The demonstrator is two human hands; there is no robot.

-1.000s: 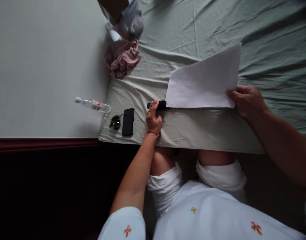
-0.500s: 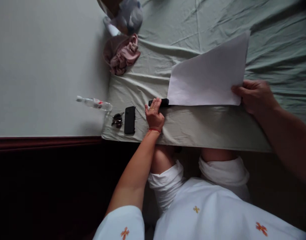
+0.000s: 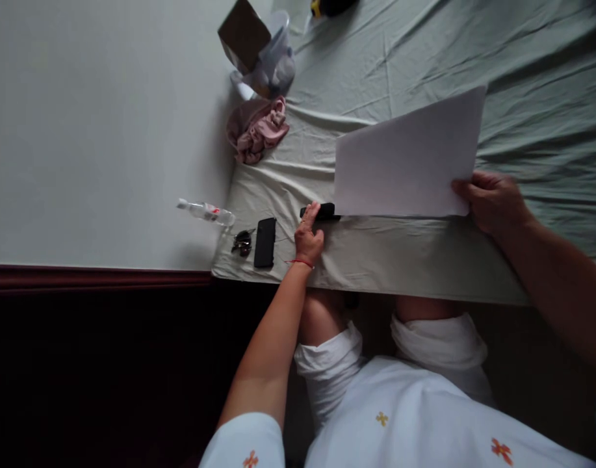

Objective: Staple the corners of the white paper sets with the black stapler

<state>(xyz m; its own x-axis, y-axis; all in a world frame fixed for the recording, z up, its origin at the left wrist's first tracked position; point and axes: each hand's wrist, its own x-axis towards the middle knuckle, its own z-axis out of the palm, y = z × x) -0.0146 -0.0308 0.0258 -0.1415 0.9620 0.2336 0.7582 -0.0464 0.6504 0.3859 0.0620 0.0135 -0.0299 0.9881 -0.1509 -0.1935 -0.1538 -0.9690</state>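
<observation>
The paper (image 3: 407, 162) spreads over the green cloth (image 3: 395, 253), its lower-left corner at the right-hand end of a black tool (image 3: 327, 210), probably a stapler. The right hand (image 3: 495, 200) holds the paper at about 4 o'clock, its grip pinching the edge, thumb on top and fingers beneath. The left hand (image 3: 309, 240) comes in from the tool's 7 o'clock; its grip is loose, fingers outstretched across the tool's top rather than wrapped around it. Whether they press down I cannot tell.

The work in hand looks partway along: paper and tool are brought together and both hands are placed. No fastening shows on the paper, and whether its corner sits inside the tool is too small to tell. Neither hand has let go of its thing yet.

From the tool, the phone (image 3: 265, 242) lies at 8 o'clock with the keys (image 3: 242, 242) just beyond, the bottle (image 3: 207, 212) at 9, the pink cloth (image 3: 259, 130) at 10, and the box (image 3: 244, 36) at 11.
</observation>
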